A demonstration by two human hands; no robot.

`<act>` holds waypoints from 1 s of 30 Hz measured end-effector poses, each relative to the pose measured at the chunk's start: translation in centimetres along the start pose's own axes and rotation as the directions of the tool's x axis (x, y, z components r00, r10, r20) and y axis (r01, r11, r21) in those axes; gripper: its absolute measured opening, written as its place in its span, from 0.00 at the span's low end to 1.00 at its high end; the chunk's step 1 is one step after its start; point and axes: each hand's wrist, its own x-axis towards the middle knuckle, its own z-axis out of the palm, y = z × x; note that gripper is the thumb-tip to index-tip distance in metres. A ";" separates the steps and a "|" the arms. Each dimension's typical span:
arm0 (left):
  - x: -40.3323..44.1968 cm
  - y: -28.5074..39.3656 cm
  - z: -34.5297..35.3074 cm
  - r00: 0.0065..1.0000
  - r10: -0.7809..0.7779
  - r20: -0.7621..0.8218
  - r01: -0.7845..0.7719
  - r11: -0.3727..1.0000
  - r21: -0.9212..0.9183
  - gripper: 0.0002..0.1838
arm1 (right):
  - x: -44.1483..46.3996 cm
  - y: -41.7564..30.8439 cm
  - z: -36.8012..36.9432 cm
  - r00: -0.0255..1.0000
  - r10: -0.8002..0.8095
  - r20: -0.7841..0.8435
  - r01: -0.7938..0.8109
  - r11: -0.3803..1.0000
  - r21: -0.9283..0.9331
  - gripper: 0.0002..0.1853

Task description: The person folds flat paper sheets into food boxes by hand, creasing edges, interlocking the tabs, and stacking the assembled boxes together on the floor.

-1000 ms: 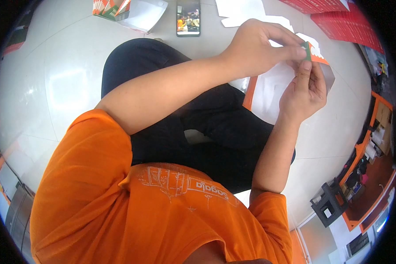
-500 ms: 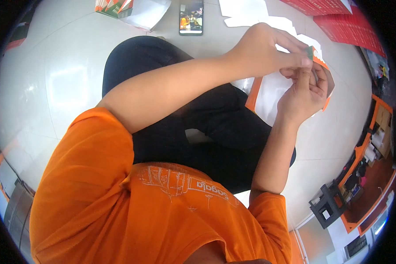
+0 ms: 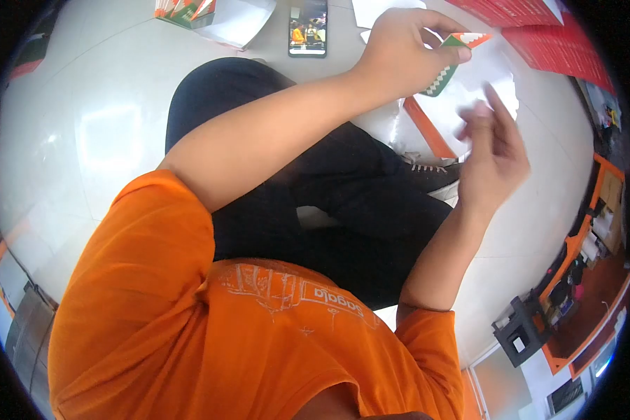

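Note:
My left hand (image 3: 406, 56) pinches a folded paper piece (image 3: 441, 78), green and orange with white zigzag marks, between thumb and fingers near the top right. Below and to its right is my right hand (image 3: 495, 150), apart from the piece, its fingers spread and blurred by motion with nothing between them. Behind both hands lies a large white sheet (image 3: 490, 70), and an orange strip (image 3: 428, 127) slants down beside it toward a dark shoe (image 3: 441, 180).
A phone (image 3: 308, 31) showing a picture lies at the top centre. Left of it are orange-and-green folded pieces (image 3: 185, 12) and a white sheet (image 3: 241, 21). Red printed stacks (image 3: 556, 52) stand top right, a black stool (image 3: 519, 327) lower right.
My right hand has let go of the folded piece and moved down. My left hand has moved up and left with the piece, turning it so more green shows. The shoe has come into view.

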 end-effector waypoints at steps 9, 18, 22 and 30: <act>-0.4 -1.9 1.9 1.000 0.016 0.002 -0.016 0.987 0.159 0.18 | 3.4 2.3 -1.6 0.976 0.067 -0.209 -0.019 0.974 0.226 0.23; 0.0 -2.5 1.7 0.992 0.121 -0.030 -0.109 0.959 0.261 0.21 | 3.5 3.3 -1.8 0.982 0.181 -0.058 -0.160 0.950 0.270 0.19; -0.2 -2.7 2.6 0.997 0.068 -0.028 -0.060 0.971 0.233 0.28 | 3.6 2.7 -1.5 0.984 0.167 -0.065 -0.115 0.870 0.480 0.21; -0.3 -3.1 3.3 0.984 0.153 0.094 -0.169 0.966 0.195 0.53 | 2.0 2.2 -1.6 0.865 -0.187 0.466 0.243 0.968 -0.064 0.67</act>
